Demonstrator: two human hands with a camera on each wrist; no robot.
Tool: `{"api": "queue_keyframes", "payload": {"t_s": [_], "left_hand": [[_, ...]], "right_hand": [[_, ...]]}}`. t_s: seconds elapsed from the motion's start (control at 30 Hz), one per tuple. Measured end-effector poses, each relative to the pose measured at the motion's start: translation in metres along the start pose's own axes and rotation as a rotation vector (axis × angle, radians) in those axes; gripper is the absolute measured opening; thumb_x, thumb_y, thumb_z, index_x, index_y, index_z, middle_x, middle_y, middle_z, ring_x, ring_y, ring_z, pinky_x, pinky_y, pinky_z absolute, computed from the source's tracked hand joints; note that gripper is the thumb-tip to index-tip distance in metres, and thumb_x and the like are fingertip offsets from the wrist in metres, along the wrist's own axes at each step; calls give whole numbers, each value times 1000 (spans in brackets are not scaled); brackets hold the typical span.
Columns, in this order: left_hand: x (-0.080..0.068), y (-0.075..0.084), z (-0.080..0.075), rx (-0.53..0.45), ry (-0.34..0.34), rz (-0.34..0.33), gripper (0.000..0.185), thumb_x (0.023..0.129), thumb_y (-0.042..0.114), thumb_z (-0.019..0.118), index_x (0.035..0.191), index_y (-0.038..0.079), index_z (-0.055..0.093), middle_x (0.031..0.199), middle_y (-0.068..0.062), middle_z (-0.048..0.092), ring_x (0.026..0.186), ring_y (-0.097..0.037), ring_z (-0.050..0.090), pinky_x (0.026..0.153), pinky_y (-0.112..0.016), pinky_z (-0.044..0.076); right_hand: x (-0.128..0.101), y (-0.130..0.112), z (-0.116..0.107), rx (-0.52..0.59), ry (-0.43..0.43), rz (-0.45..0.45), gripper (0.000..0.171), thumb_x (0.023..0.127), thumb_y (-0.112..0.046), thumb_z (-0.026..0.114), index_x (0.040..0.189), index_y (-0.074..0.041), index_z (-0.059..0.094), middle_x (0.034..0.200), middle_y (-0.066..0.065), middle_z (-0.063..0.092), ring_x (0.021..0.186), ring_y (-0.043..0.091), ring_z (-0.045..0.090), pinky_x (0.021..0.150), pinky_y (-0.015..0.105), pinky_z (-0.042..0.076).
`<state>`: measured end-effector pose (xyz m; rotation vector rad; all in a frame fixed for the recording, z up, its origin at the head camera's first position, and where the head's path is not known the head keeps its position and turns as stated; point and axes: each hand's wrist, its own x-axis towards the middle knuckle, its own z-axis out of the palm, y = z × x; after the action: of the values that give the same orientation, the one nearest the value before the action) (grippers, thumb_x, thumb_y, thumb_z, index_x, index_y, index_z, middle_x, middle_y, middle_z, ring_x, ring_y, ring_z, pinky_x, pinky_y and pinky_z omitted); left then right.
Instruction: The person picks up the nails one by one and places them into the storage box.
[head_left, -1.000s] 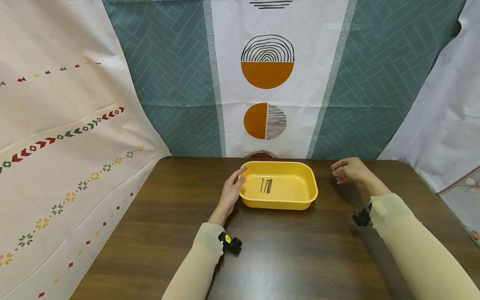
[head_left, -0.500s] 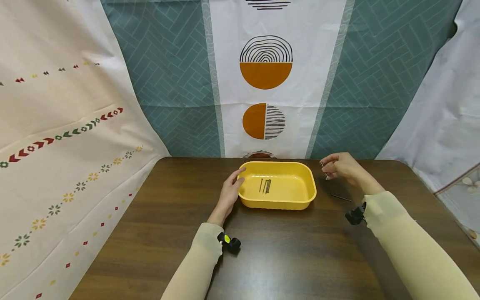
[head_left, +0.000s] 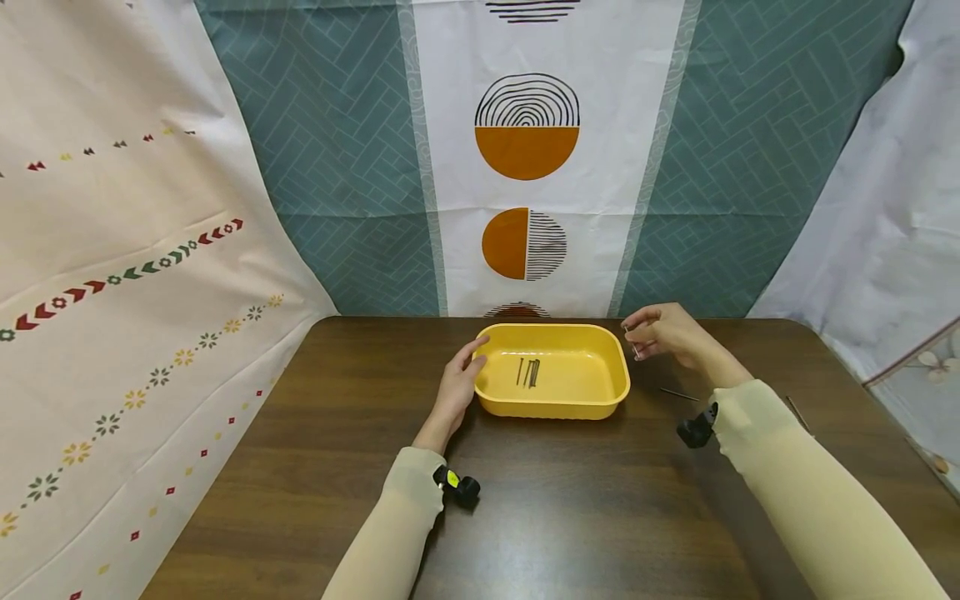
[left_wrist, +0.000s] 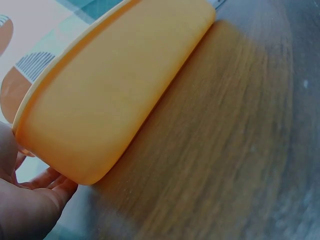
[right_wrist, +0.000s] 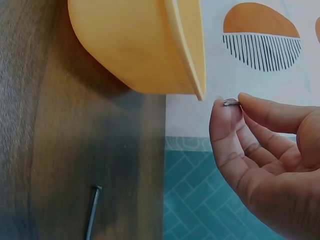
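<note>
Nearest, two cream sleeves w/ small black wrist cams over a dark wood table [head_left: 570, 508]; L hand [head_left: 457, 385] lies flat-ish against the left end of the yellow plastic tray [head_left: 600, 404], fingers straight & lightly spread, index tip on the rim, thumb side at the wall; wrist view shows the fingers under the rim, none curled round it; R of the tray one loose nail [head_left: 678, 394] lies on the wood, long axis running roughly L-R, slightly slanted; in the R wrist view it lies apart from the tray wall [right_wrist: 93, 210]; R hand [head_left: 663, 332] hovers just off the tray's far-right corner, thumb & forefinger pinched on a held nail [head_left: 632, 342], which hangs about upright, head end at the fingertips [right_wrist: 231, 103]; inside the tray, a few nails [head_left: 528, 372] lie side by side near centre, long axes pointing front-to-back; behind, patterned cloth backdrop [head_left: 525, 167].
</note>
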<state>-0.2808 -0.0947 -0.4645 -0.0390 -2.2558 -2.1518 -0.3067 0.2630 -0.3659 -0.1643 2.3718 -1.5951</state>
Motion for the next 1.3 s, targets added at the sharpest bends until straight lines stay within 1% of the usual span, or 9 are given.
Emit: {"api": "queue_keyframes", "payload": {"t_s": [0.17,0.23,0.37,0.47,0.6,0.73,1.0,1.17,1.3], "left_hand": [[-1,0,-1,5,2,-5,40,109,14,53,149,16,59,162,-8,43,146,-30,42,118,-49,38],[0,0,-1,0,1,-4,40,109,14,53,149,16,59,162,-9,43,145,-31,43,118,-49,38],[1,0,-1,-12,-6,-2,40,109,12,52,149,16,59,162,-9,42,145,-31,43,118,-50,38],[1,1,-1,-8,-7,-5,41,109,12,52,149,16,58,163,-9,42,146,-31,43,118,-50,37],[0,1,-2,-8,-5,-12,41,109,13,52,149,16,58,163,-9,42,146,-32,42,118,-50,37],[1,0,-1,-18,-18,-2,41,110,13,52,150,16,58,163,-10,41,144,-32,45,116,-50,40],[0,0,-1,-18,-28,6,40,110,15,53,150,16,57,163,-10,40,141,-32,48,114,-51,42],[1,1,0,-15,-17,-4,41,110,13,52,151,13,56,164,-12,39,143,-34,45,115,-53,41],[1,1,1,-20,-10,-16,42,110,12,51,152,11,54,165,-13,37,146,-35,42,116,-54,39]], "right_hand": [[3,0,6,19,-5,11,38,99,0,64,130,20,53,85,9,70,70,18,68,71,34,63],[3,-1,9,22,-6,21,38,99,-1,64,130,19,54,88,10,70,71,18,69,73,35,63],[5,-4,15,24,-10,50,40,101,-3,63,133,18,52,91,13,71,71,17,70,77,38,63],[7,-5,20,42,-18,59,41,102,-3,62,135,18,51,90,14,70,70,16,70,76,36,63],[7,-4,28,62,-33,50,41,103,-4,61,136,18,50,93,15,68,71,16,68,74,34,63],[8,-5,33,70,-37,50,42,103,-4,61,137,18,50,96,15,67,72,17,68,75,33,63],[13,-11,44,83,-56,59,42,103,-3,61,138,18,49,92,15,69,71,16,67,72,30,62],[15,-14,56,79,-74,48,40,103,-2,59,136,18,50,92,16,68,73,18,66,74,32,63],[18,-13,63,81,-80,41,37,103,-1,58,134,18,51,91,19,69,72,19,66,76,35,63]]}}
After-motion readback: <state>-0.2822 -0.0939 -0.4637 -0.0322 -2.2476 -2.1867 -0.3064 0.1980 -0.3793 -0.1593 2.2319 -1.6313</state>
